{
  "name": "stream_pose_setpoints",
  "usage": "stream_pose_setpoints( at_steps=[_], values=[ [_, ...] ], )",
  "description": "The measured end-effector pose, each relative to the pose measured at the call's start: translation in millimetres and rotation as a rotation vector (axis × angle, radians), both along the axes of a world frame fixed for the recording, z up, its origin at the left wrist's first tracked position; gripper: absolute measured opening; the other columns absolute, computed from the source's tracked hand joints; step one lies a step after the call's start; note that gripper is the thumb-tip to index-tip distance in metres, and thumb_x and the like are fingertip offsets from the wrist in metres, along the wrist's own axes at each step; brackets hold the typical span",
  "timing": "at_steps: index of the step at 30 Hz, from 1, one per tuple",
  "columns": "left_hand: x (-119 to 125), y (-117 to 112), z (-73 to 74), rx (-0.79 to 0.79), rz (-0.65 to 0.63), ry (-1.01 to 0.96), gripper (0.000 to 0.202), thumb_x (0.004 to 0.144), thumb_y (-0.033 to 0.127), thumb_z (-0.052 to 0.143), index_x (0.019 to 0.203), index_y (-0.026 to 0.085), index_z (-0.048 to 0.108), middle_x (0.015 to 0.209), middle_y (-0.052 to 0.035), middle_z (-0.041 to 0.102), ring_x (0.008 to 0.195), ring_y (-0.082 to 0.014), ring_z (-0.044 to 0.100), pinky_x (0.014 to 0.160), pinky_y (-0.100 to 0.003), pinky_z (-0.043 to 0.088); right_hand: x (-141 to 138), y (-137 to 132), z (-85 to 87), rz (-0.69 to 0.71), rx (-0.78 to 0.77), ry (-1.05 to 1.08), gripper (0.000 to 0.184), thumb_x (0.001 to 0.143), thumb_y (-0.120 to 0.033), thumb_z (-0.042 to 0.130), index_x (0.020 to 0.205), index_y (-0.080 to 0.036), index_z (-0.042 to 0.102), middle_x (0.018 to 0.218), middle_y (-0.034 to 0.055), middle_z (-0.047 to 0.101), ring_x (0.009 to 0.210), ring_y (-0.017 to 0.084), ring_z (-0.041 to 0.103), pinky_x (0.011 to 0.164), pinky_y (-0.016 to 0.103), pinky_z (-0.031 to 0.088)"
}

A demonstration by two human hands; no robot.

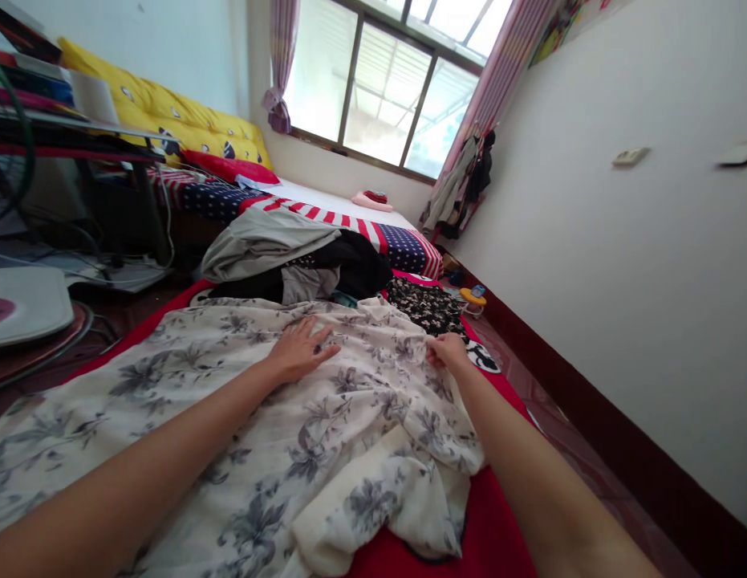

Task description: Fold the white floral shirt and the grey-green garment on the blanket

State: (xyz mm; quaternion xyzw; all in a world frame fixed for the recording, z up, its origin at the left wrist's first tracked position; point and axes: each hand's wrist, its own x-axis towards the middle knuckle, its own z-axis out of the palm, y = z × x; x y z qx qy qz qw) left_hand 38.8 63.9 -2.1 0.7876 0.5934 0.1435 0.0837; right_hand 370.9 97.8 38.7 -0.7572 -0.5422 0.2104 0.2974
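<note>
A white garment with grey flowers (325,417) lies spread over a red cloth (499,530); it looks like a dress or a long blouse. My left hand (301,351) rests flat on its upper middle, fingers spread. At the garment's upper right edge, the fingers of my right hand (447,351) pinch the fabric. A sleeve-like part with a pale cuff (349,474) lies folded and rumpled toward the bottom. Just beyond the garment sits a heap of grey and black clothes (277,245). A black floral garment (427,305) lies beyond my right hand.
A bed with a stars-and-stripes cover (403,245) stands under the window. On the left are a cluttered desk (78,136) and a white stool seat (27,305). A white wall (619,241) runs along the right. Clothes (463,185) hang by the curtain.
</note>
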Motion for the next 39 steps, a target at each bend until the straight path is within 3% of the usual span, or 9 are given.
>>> stream_pose_setpoints(
  at_steps=[7, 12, 15, 18, 24, 28, 31, 35, 39],
  values=[
    [5, 50, -4.1, 0.047, 0.086, 0.041, 0.078, 0.089, 0.070, 0.023, 0.151, 0.024, 0.025, 0.160, -0.0125, 0.012, 0.148, -0.0313, 0.003, 0.115, -0.052, 0.009, 7, 22, -17.1, -0.031, 0.232, -0.066, 0.043, 0.085, -0.026, 0.049, 0.126, -0.011, 0.053, 0.112, 0.0161, 0.069, 0.098, 0.024, 0.067, 0.082, 0.034, 0.053],
    [7, 64, -9.7, 0.092, 0.087, 0.102, 0.075, 0.089, 0.069, 0.027, 0.151, 0.026, 0.027, 0.161, -0.0089, 0.012, 0.148, -0.0298, 0.000, 0.115, -0.053, 0.006, 3, 23, -46.9, 0.177, 0.163, -0.309, 0.057, 0.087, -0.033, 0.052, 0.141, -0.016, 0.042, 0.149, 0.0097, 0.042, 0.138, 0.023, 0.036, 0.112, 0.034, 0.030],
    [6, 67, -10.5, 0.105, 0.079, 0.115, 0.073, 0.090, 0.067, 0.026, 0.151, 0.026, 0.024, 0.161, -0.0094, 0.011, 0.148, -0.0297, -0.002, 0.115, -0.053, 0.007, 3, 30, -50.6, 0.285, 0.006, -0.585, 0.063, 0.094, -0.048, 0.038, 0.150, -0.020, 0.029, 0.160, 0.0051, 0.016, 0.146, 0.024, 0.013, 0.117, 0.042, 0.017],
    [2, 63, -11.2, 0.099, 0.041, 0.140, 0.071, 0.092, 0.065, 0.025, 0.152, 0.027, 0.022, 0.161, -0.0089, 0.007, 0.148, -0.0301, -0.002, 0.115, -0.053, 0.006, 7, 36, -45.8, 0.286, -0.086, -0.657, 0.067, 0.095, -0.056, 0.028, 0.153, -0.025, 0.018, 0.161, 0.0032, 0.007, 0.147, 0.023, 0.008, 0.117, 0.048, 0.014],
    [-29, 26, -13.3, 0.063, -0.114, 0.235, 0.065, 0.094, 0.059, 0.025, 0.151, 0.027, 0.025, 0.161, -0.0090, 0.006, 0.148, -0.0288, 0.002, 0.115, -0.049, 0.010, 26, 23, -33.2, 0.177, -0.210, -0.698, 0.069, 0.096, -0.058, 0.021, 0.154, -0.022, 0.015, 0.161, 0.0059, 0.006, 0.147, 0.027, 0.007, 0.113, 0.060, 0.012],
    [-62, -12, -20.7, 0.100, -0.148, 0.250, 0.062, 0.095, 0.054, 0.029, 0.150, 0.024, 0.030, 0.160, -0.0099, 0.013, 0.147, -0.0286, 0.013, 0.116, -0.046, 0.013, 48, -13, -21.2, 0.107, -0.252, -0.772, 0.064, 0.095, -0.054, 0.032, 0.147, -0.015, 0.036, 0.157, 0.0146, 0.023, 0.144, 0.034, 0.017, 0.111, 0.063, 0.010],
    [-80, -37, -26.4, 0.115, -0.147, 0.211, 0.062, 0.095, 0.051, 0.029, 0.148, 0.020, 0.035, 0.159, -0.0119, 0.019, 0.146, -0.0304, 0.017, 0.115, -0.049, 0.016, 63, -51, -8.9, 0.115, -0.079, -0.853, 0.053, 0.089, -0.038, 0.052, 0.136, -0.015, 0.050, 0.153, 0.0182, 0.030, 0.142, 0.037, 0.023, 0.109, 0.065, 0.016],
    [-76, -68, -14.4, 0.105, -0.210, 0.017, 0.066, 0.092, 0.059, 0.030, 0.140, 0.016, 0.047, 0.157, -0.0150, 0.025, 0.143, -0.0341, 0.024, 0.113, -0.050, 0.025, 69, -107, 4.1, 0.454, 0.259, -0.673, 0.042, 0.079, -0.016, 0.056, 0.120, -0.021, 0.061, 0.141, 0.0117, 0.050, 0.129, 0.028, 0.046, 0.109, 0.051, 0.034],
    [-26, -111, 20.9, 0.124, -0.337, -0.260, 0.057, 0.093, 0.056, 0.035, 0.134, 0.020, 0.053, 0.149, -0.0122, 0.042, 0.136, -0.0280, 0.040, 0.112, -0.043, 0.032, 60, -151, 5.1, 0.753, 0.308, -0.440, 0.051, 0.070, -0.006, 0.054, 0.117, -0.025, 0.063, 0.139, 0.0066, 0.052, 0.127, 0.023, 0.050, 0.107, 0.042, 0.040]
  ],
)
